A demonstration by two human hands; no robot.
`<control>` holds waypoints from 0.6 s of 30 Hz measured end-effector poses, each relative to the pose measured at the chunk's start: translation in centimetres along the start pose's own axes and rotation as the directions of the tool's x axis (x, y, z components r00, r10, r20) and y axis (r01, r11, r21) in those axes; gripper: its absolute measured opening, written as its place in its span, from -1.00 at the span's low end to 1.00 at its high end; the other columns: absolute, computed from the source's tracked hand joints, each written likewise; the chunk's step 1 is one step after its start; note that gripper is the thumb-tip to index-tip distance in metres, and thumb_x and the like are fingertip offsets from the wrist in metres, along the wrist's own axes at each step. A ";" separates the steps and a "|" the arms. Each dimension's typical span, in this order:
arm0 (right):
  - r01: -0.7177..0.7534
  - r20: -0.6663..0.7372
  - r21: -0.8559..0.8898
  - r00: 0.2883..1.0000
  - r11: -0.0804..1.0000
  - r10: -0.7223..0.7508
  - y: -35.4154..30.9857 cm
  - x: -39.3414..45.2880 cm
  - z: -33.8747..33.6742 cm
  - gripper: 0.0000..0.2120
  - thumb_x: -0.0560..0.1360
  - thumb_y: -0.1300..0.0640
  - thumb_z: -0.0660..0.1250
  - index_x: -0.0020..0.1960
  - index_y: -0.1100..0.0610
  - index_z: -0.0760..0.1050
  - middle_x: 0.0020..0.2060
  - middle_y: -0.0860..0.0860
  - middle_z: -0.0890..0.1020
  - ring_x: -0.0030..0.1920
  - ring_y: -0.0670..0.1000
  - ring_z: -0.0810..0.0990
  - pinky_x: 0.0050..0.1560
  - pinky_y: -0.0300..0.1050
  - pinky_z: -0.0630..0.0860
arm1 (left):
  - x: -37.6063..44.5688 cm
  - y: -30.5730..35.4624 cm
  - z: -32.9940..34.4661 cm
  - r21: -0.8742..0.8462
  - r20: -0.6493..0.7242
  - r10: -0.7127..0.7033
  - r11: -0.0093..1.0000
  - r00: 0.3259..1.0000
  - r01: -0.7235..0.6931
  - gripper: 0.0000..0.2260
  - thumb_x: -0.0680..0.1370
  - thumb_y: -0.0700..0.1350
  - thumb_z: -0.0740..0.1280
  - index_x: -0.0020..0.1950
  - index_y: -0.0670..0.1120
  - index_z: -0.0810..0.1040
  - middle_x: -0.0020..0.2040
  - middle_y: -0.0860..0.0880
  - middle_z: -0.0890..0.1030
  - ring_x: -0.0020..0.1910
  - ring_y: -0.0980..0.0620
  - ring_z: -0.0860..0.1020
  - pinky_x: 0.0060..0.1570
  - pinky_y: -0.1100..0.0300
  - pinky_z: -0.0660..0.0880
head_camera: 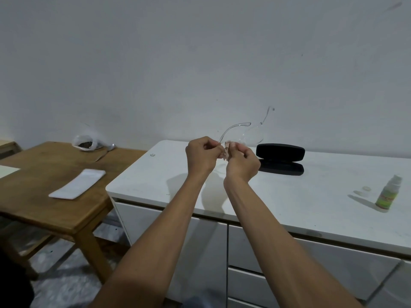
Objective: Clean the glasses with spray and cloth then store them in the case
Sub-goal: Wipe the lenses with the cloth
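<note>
While both arms reach forward over the white cabinet top [289, 196], the left hand [201, 155] and the right hand [242, 163] meet above its near-centre, knuckles toward the camera and fingers curled inward. Between them sits a small pale cloth [226, 150], bunched up, which the right hand's fingertips pinch against the clear-framed glasses [240, 132]; the left hand pinches the frame from the other side. Exactly which part of the frame each finger holds cannot be told, since the plastic is transparent and partly hidden. One temple arm curves up toward 12 o'clock from the hands, and the lenses lie toward 1 o'clock, raised off the surface. At 3 o'clock from the hands, just beyond them on the cabinet, a black glasses case [280, 152] rests open, lid tilted up over its base. Well apart, toward 4 o'clock near the right edge, a small green spray bottle [388, 194] stands upright, with its clear cap [365, 188] lying just beside it at 9 o'clock. Off at 9 o'clock from the hands stands a wooden table [44, 210] carrying a flat white pouch [77, 184] and, farther back, a plastic bag [85, 143] with dark contents.
</note>
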State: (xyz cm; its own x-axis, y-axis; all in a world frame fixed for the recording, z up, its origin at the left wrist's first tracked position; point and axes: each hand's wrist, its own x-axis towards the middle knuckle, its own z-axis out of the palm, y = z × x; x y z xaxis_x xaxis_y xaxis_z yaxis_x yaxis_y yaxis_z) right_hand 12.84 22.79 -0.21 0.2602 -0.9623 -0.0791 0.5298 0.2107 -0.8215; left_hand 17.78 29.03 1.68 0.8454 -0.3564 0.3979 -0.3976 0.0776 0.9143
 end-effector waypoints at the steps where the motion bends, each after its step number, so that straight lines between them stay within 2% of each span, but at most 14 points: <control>1: 0.020 -0.018 -0.001 1.000 1.000 -0.020 -0.1 0.1 0.4 -0.95 0.49 0.31 0.50 -0.13 0.20 0.67 -0.19 0.05 0.75 -0.14 0.05 0.75 -0.10 -0.21 0.66 | -0.1 0.2 0.1 0.002 -0.003 0.012 1.000 1.000 -0.012 -0.92 0.40 -0.40 0.47 -0.23 -0.25 0.66 -0.30 -0.17 0.68 -0.31 -0.11 0.70 -0.14 0.02 0.70; 3: 0.046 -0.004 -0.019 0.999 0.999 -0.047 -0.2 0.4 1.1 -0.91 0.48 0.32 0.51 -0.16 0.17 0.67 -0.17 0.01 0.75 -0.01 0.06 0.76 -0.01 -0.16 0.68 | -0.1 0.4 0.3 0.005 -0.019 0.027 1.000 0.999 -0.027 -0.91 0.40 -0.40 0.47 -0.25 -0.24 0.66 -0.29 -0.18 0.69 -0.27 -0.14 0.71 -0.13 -0.02 0.70; 5: 0.070 0.091 -0.071 0.994 0.995 -0.063 -0.3 0.9 1.2 -0.87 0.45 0.32 0.52 -0.21 0.13 0.67 -0.22 -0.05 0.75 0.04 0.07 0.75 0.07 -0.05 0.69 | 0.1 0.7 0.3 0.009 -0.039 0.036 0.999 0.999 -0.035 -0.85 0.40 -0.38 0.47 -0.29 -0.17 0.64 -0.30 -0.18 0.69 -0.26 -0.15 0.72 -0.12 -0.03 0.70; 9: 0.112 0.361 -0.261 0.933 0.959 -0.011 -0.9 2.3 0.0 -0.96 0.43 0.32 0.54 -0.19 0.24 0.70 -0.25 0.08 0.73 -0.21 0.07 0.69 0.03 0.03 0.70 | 0.8 0.1 -0.4 0.004 -0.048 0.010 1.000 0.999 -0.010 -0.87 0.40 -0.35 0.50 -0.28 -0.16 0.66 -0.27 -0.19 0.70 -0.25 -0.17 0.72 -0.11 -0.07 0.70; 12: 0.106 0.492 -0.312 0.868 0.944 0.065 -1.3 2.7 -1.1 -0.95 0.44 0.35 0.53 -0.12 0.34 0.69 -0.21 0.25 0.72 -0.21 0.18 0.70 0.03 0.09 0.71 | 1.2 -0.8 -1.0 -0.001 -0.064 -0.034 0.999 0.997 0.034 -0.91 0.35 -0.34 0.50 -0.25 -0.16 0.69 -0.26 -0.17 0.72 -0.23 -0.18 0.72 -0.08 -0.13 0.69; 14: 0.117 0.523 -0.347 0.847 0.930 0.089 -1.4 2.8 -1.9 -0.94 0.44 0.35 0.52 -0.11 0.35 0.69 -0.22 0.32 0.71 -0.25 0.25 0.70 -0.11 0.04 0.69 | 1.2 -1.0 -1.4 0.032 -0.047 -0.053 0.998 0.997 0.055 -0.91 0.35 -0.35 0.50 -0.25 -0.18 0.70 -0.27 -0.19 0.71 -0.25 -0.19 0.72 -0.07 -0.13 0.69; 16: 0.124 0.515 -0.362 0.853 0.924 0.087 -1.3 2.7 -2.5 -0.96 0.42 0.37 0.51 -0.14 0.35 0.67 -0.29 0.30 0.70 -0.35 0.25 0.65 -0.22 -0.04 0.62 | 1.1 -1.1 -1.5 0.055 -0.021 -0.067 0.996 0.998 0.068 -0.89 0.38 -0.37 0.49 -0.27 -0.19 0.67 -0.26 -0.20 0.71 -0.29 -0.18 0.72 -0.06 -0.13 0.68; 18: 0.156 0.455 -0.374 0.890 0.914 0.034 -0.9 2.3 -2.7 -0.97 0.40 0.33 0.52 -0.21 0.27 0.69 -0.34 0.20 0.71 -0.34 0.24 0.67 -0.17 -0.01 0.64 | 1.0 -1.1 -1.5 0.067 -0.018 -0.065 0.996 0.998 0.066 -0.89 0.39 -0.38 0.48 -0.29 -0.21 0.66 -0.26 -0.18 0.70 -0.31 -0.17 0.71 -0.05 -0.13 0.68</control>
State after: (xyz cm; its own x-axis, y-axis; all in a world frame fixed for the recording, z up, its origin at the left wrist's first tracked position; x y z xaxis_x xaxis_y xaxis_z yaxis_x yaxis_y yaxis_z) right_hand 10.75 19.90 -1.18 0.6173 -0.7705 0.1586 0.2226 -0.0223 -0.9747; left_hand 19.56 29.96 1.15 0.8757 -0.3442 0.3386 -0.3637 -0.0089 0.9315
